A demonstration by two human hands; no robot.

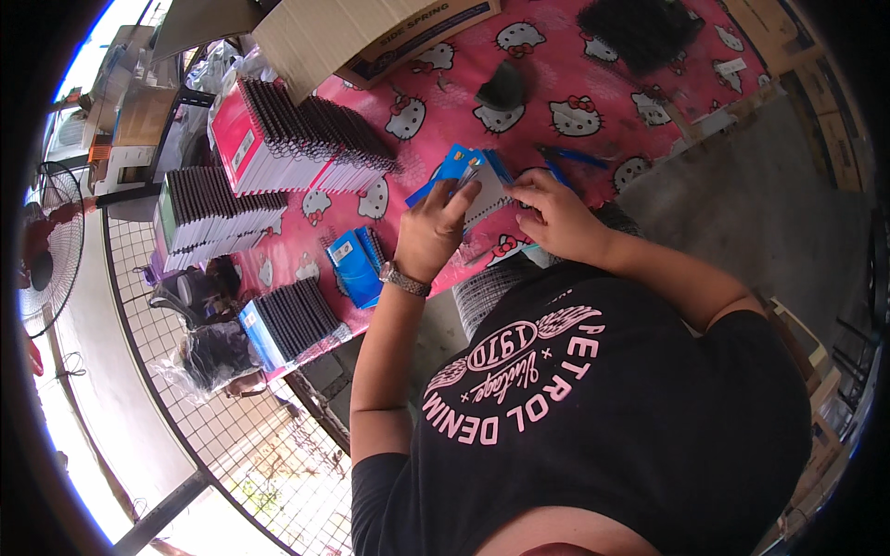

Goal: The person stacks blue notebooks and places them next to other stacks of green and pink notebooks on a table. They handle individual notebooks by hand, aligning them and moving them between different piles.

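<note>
A blue-covered spiral notebook is held at the table's near edge, its white pages showing. My left hand, with a metal watch on the wrist, is closed on its left side, thumb lying over the top. At its right edge, along the dark coil, the fingers of my right hand are pinched together; their tips are partly hidden. Just beyond the right hand lies a blue-handled tool, its kind unclear.
Pink-cover spiral notebooks stand stacked at the left, beside green-cover ones. Nearer are several blue notebooks and another blue stack. An open cardboard box and a black coil pile occupy the patterned tablecloth.
</note>
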